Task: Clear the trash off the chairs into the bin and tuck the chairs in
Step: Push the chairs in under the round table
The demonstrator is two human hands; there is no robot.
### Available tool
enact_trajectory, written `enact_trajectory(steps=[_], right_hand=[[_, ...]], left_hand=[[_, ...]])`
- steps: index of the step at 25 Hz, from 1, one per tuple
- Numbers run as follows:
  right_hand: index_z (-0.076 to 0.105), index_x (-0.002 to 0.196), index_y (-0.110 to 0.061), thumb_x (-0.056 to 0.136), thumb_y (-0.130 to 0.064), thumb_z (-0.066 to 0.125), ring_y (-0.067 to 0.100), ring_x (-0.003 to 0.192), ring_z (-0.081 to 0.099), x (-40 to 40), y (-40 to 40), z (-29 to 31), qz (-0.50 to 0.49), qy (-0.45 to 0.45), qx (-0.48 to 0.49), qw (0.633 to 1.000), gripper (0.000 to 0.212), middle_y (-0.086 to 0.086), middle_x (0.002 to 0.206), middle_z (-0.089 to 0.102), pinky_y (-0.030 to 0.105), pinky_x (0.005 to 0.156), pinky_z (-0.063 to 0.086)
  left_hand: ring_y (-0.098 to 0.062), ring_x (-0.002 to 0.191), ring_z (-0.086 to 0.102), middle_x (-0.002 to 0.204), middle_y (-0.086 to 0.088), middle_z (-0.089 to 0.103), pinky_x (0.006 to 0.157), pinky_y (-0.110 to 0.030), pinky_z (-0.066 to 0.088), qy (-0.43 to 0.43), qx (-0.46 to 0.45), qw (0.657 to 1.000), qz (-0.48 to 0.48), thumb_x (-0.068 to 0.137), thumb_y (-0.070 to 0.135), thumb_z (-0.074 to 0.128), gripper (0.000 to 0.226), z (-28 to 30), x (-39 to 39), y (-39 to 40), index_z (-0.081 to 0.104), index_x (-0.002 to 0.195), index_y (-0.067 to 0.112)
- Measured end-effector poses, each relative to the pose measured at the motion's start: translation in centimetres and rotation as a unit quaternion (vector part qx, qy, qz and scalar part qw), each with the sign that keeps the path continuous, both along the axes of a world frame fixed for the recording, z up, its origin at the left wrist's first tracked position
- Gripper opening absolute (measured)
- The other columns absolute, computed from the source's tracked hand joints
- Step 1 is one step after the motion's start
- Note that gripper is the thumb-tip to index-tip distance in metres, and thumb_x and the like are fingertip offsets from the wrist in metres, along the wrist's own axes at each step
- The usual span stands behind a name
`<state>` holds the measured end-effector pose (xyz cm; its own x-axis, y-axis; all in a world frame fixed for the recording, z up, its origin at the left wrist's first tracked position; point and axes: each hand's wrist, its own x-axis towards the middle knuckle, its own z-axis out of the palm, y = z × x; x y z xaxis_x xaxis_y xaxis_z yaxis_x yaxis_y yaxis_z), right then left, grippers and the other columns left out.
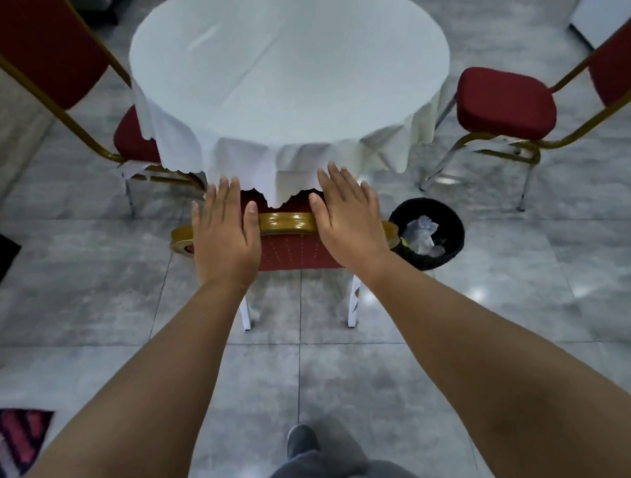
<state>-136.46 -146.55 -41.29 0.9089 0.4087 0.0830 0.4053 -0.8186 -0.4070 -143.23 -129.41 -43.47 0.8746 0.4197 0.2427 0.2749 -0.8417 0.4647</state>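
Off to the far left of the left hand, a striped rug is lying on the grey tiled floor, and up beyond that hand a red chair with a gold frame is standing with its seat partly under the white tablecloth; something pale is showing at the seat's front edge, though what it is cannot be told. Now the left hand is lying flat, fingers straight and close together, palm pressing down on the gold top rail of the near chair, thumb reaching along the rail toward the other hand. Between the two hands the scalloped hem of the cloth is hanging down over that chair's red seat, so the seat is sitting under the table edge just ahead of the fingertips. The right hand is mirroring it, also flat and straight-fingered on the same rail, gripping nothing. Just to the right of the right hand, close beside the chair's corner, the black bin is standing with crumpled clear and white trash inside. Farther right and beyond, another red chair is standing pulled clear of the table, its seat facing the cloth.
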Motion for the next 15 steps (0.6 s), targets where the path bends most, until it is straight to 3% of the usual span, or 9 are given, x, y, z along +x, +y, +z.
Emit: enact_trajectory(steps=[8,15], right_hand=[[0.024,0.156,-0.017,0.106,-0.045,0.021,0.015,0.153,0.007,2.6,-1.0,0.1,0.035,0.036,0.029,0.998,0.058,0.001,0.166,0.015,0.035,0.122,0.006],[0.022,0.157,-0.017,0.105,-0.047,0.02,0.016,0.154,0.006,6.6,-6.9,-1.8,0.035,0.067,-0.004,0.997,0.06,0.001,0.166,0.014,0.038,0.124,0.004]], left_hand=[[-0.023,0.149,0.022,0.158,-0.008,0.033,0.122,-0.046,0.011,0.013,-0.015,1.0,0.016,0.099,0.039,0.019,0.062,0.6,2.8,0.6,0.032,0.152,0.009],[-0.024,0.151,0.017,0.161,-0.008,0.026,0.122,-0.05,0.009,0.095,-0.022,0.994,0.038,0.105,0.033,0.025,0.052,1.7,5.6,0.3,0.032,0.152,0.011]])
